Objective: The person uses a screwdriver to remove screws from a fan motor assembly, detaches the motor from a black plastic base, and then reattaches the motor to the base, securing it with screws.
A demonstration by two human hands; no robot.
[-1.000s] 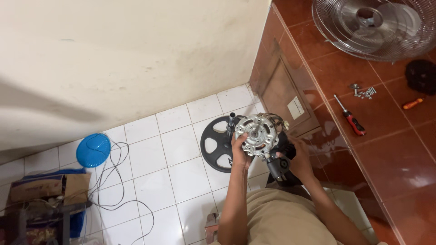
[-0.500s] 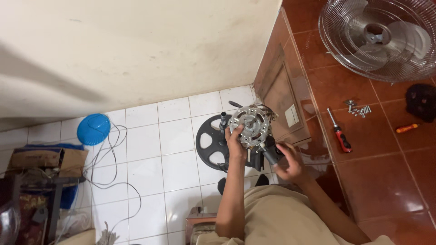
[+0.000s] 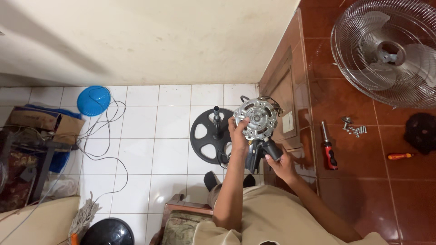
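Motor (image 3: 257, 119) raised w/ left hand (image 3: 238, 136), right hand (image 3: 280, 159) gripping below.

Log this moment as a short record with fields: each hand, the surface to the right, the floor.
left hand: grips the round metal fan motor at its edge
right hand: holds the black housing under the motor
red-brown surface: fan guard, red-handled screwdriver, loose screws
white tile floor: black round base, blue lid

The fan grille (image 3: 386, 50), far up and right of the right hand (image 3: 280, 159), is cut off by the picture's edges. The left hand (image 3: 238, 135) hides the motor's (image 3: 257, 119) near side. The screws (image 3: 355, 129) are too small to count.
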